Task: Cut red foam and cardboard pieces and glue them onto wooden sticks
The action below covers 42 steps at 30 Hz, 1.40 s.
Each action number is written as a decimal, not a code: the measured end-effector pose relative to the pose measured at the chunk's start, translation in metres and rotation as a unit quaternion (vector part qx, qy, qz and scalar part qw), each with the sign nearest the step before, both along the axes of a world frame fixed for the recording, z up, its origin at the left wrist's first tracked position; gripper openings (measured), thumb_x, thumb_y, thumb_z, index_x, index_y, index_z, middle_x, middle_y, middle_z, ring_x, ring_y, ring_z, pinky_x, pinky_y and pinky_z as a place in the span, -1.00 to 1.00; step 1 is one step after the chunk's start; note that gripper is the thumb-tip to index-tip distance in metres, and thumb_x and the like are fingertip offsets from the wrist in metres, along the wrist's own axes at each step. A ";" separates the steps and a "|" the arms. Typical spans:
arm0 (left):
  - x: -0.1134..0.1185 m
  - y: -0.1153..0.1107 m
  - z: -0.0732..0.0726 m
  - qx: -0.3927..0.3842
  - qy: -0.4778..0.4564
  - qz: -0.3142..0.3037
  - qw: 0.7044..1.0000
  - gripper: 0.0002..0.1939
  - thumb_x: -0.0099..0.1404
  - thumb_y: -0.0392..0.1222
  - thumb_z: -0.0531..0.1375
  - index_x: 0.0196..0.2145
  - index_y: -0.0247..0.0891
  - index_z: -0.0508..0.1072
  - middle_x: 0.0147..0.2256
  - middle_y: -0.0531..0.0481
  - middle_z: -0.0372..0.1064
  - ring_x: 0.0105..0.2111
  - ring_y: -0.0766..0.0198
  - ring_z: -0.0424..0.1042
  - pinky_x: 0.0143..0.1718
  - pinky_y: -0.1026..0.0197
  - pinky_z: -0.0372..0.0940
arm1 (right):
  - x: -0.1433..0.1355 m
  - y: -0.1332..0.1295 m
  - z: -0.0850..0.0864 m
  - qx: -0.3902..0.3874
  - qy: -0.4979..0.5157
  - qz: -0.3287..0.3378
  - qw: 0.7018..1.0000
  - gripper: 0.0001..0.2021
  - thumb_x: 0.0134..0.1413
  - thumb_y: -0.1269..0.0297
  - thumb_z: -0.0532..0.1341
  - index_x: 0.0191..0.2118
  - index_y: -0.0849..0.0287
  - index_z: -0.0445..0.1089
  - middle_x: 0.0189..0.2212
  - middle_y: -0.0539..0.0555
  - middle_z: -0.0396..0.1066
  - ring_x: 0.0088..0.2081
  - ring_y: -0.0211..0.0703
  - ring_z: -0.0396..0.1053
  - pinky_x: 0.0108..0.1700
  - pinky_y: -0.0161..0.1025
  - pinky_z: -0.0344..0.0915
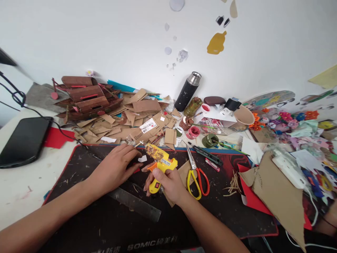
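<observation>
"Glue gun [165, 162]: where is it, and how does it handle?"

"Over the dark mat [210, 214], in my right hand [176, 185], thumb against its side and fingers curled round the grip. Probably light, stiff plastic; I'd keep to the handle, since the nozzle [141, 143] may be hot."

"And your left hand [114, 170]?"

"Fingers bent and close together near a white scrap [142, 159]; I can't tell whether they pinch anything."

"Containers?"

"Red, paint I think, in one open jar [193, 133]; dark green in another [210, 141]. The black flask's [186, 93] contents I can't see."
</observation>
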<state>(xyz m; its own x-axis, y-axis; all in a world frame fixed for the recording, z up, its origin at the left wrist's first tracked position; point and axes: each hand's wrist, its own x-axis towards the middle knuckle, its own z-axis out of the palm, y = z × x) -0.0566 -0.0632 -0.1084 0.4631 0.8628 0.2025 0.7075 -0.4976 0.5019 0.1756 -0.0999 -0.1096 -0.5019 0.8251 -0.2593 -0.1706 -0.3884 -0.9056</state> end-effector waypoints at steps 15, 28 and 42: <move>0.007 -0.041 0.011 0.022 -0.069 -0.026 0.997 -0.75 0.59 -0.18 0.11 0.03 -0.19 0.59 -0.07 -0.14 0.64 -0.08 0.04 0.58 0.00 0.04 0.45 | -0.009 -0.003 0.007 -0.002 -0.024 -0.028 0.999 -0.44 0.23 -0.31 0.36 -0.16 0.20 0.45 -0.48 0.04 0.56 -0.56 -0.22 0.46 -0.45 -0.29 0.42; 0.008 -0.002 -0.012 0.012 0.057 0.039 0.998 -0.85 0.44 -0.12 0.27 -0.13 -0.22 0.59 -0.19 -0.17 0.54 -0.12 -0.13 0.47 -0.05 -0.13 0.39 | -0.004 -0.003 0.022 -0.018 -0.142 -0.098 0.985 -0.26 0.10 -0.50 0.29 -0.16 0.24 0.48 -0.67 -0.06 0.39 -0.71 -0.31 0.25 -0.64 -0.38 0.13; 0.006 -0.001 -0.019 0.034 0.054 0.054 0.997 -0.85 0.46 -0.11 0.28 -0.18 -0.24 0.59 -0.19 -0.16 0.53 -0.13 -0.11 0.45 -0.07 -0.11 0.37 | 0.015 -0.003 0.018 0.130 -0.408 -0.035 0.903 -0.46 0.35 -0.05 0.18 -0.63 0.10 0.32 -0.69 0.05 0.37 -0.57 -0.17 0.39 -0.42 -0.27 0.24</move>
<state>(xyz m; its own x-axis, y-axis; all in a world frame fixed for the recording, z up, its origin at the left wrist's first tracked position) -0.0507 -0.0638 -0.1277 0.3910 0.8945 0.2167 0.8065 -0.4464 0.3876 0.1903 -0.1028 -0.0914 -0.1756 0.9340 -0.3113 0.5786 -0.1579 -0.8002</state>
